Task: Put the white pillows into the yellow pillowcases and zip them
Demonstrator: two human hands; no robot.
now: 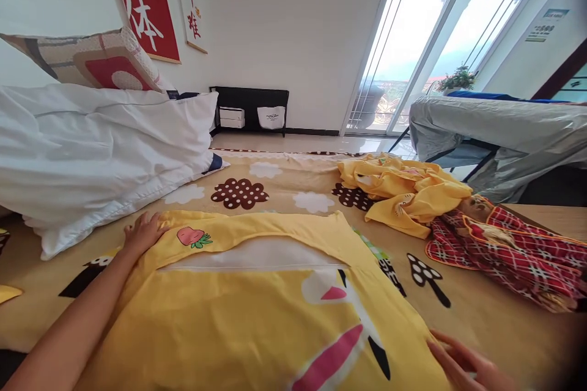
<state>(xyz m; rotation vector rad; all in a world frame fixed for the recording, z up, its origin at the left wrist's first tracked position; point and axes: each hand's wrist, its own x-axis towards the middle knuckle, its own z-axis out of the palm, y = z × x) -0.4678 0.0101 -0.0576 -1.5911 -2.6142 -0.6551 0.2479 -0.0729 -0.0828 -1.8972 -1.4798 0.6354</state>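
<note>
In front of me lies a yellow pillowcase [238,324] with a pillow inside, printed with a strawberry and a white, pink and black figure. A slit runs across its far part, and the white inner pillow [270,252] shows through it. At the far left corner, my left hand [143,233] is curled over the yellow cloth. Low on the right, my right hand [465,361] has its fingers stretched out, their tips against the case's side edge; part of this hand is cut off by the frame.
A patterned sheet [468,293] covers the bed. White pillow [101,153] and checked cushion [114,61] are piled at left. Crumpled yellow cloth [408,189] and red plaid fabric [513,256] lie at right. Beyond stand a low black rack [247,98] and a grey-covered table [499,119].
</note>
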